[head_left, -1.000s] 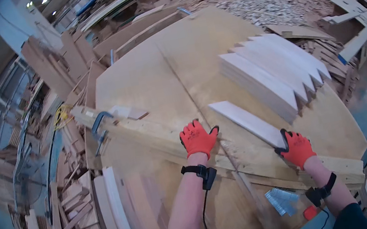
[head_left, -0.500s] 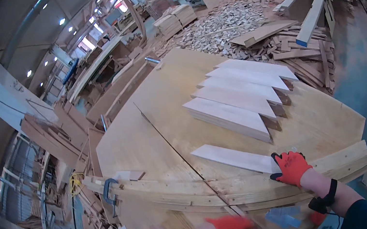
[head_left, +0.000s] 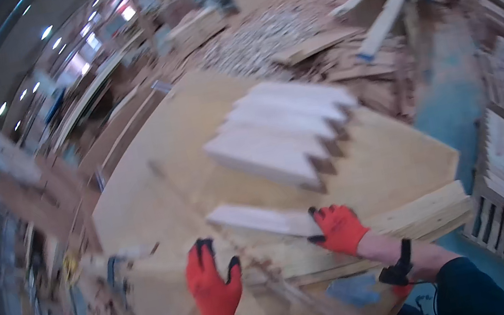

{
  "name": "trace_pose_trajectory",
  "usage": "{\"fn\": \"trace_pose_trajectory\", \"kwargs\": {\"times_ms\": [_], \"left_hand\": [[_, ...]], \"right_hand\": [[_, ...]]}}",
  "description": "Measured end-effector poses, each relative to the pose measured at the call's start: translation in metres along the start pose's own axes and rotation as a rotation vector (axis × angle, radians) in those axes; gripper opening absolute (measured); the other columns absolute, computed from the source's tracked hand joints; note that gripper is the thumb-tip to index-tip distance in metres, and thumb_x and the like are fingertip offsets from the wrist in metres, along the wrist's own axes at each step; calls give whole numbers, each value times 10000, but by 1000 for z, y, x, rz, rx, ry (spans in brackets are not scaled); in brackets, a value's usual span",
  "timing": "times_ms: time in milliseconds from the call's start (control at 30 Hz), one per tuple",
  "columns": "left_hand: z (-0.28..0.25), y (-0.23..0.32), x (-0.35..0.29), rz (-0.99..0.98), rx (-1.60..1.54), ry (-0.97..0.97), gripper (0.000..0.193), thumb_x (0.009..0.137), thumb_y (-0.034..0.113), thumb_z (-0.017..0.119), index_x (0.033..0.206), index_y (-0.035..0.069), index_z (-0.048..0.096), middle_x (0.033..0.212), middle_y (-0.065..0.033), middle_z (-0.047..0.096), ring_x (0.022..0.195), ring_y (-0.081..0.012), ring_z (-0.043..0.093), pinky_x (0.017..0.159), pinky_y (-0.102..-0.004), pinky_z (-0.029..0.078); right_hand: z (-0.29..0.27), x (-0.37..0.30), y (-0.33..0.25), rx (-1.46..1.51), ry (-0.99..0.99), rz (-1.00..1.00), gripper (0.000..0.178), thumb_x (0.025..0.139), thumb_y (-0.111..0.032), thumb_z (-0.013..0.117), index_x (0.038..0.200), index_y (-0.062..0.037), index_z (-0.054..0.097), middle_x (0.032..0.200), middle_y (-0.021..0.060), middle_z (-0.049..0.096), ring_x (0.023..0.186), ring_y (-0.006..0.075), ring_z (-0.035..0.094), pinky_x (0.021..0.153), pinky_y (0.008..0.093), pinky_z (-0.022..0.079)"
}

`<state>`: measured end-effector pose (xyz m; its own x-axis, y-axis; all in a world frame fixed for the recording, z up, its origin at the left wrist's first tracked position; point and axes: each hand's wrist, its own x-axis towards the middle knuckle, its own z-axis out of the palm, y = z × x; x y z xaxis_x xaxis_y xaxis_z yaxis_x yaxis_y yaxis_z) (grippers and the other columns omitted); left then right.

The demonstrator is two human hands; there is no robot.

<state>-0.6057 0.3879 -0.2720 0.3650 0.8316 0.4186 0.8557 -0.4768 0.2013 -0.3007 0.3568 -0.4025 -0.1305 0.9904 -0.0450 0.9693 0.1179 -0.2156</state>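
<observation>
A pale wooden board (head_left: 250,218) lies on the plywood-topped table (head_left: 161,217), just beyond the thick wooden rail (head_left: 421,217) along the near edge. My right hand (head_left: 340,231), in a red glove with dark fingertips, grips the board's right end between thumb and fingers. Over the rail to the left is my left hand (head_left: 214,287), gloved the same way. Its fingers point away from me, the thumb stands apart, and it holds nothing. Farther back on the table, several similar boards (head_left: 274,130) sit in stacked rows with pointed, angle-cut right ends.
A bluish see-through piece (head_left: 354,290) lies nearer than the rail. At the rail's left end is a blue clamp (head_left: 112,271). Cut boards stand on a pallet (head_left: 499,242) at right. Wood scraps (head_left: 268,36) cover the floor beyond the table.
My left hand has swung up and left from the lower edge, its fingers now extended over the rail. My right hand stays on the board's end. The whole view has shifted.
</observation>
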Motion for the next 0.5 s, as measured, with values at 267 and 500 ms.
{"fn": "trace_pose_trajectory", "kwargs": {"times_ms": [267, 500], "left_hand": [[68, -158, -77, -341, -15, -144, 591, 902, 378, 685, 1371, 45, 551, 1393, -219, 552, 1316, -387, 494, 1094, -495, 390], [85, -147, -73, -361, 20, -93, 581, 949, 440, 616, 1392, 70, 549, 1427, -190, 541, 1376, -366, 437, 1142, -507, 308]], "right_hand": [[40, 114, -90, 121, 118, -121, 755, 855, -422, 731, 1436, -12, 477, 1295, 183, 558, 1190, 368, 521, 996, 486, 427], [55, 145, -105, 40, 39, -254, 670, 840, -353, 763, 1420, -110, 531, 1382, 153, 535, 1274, 364, 491, 1094, 521, 350]]}}
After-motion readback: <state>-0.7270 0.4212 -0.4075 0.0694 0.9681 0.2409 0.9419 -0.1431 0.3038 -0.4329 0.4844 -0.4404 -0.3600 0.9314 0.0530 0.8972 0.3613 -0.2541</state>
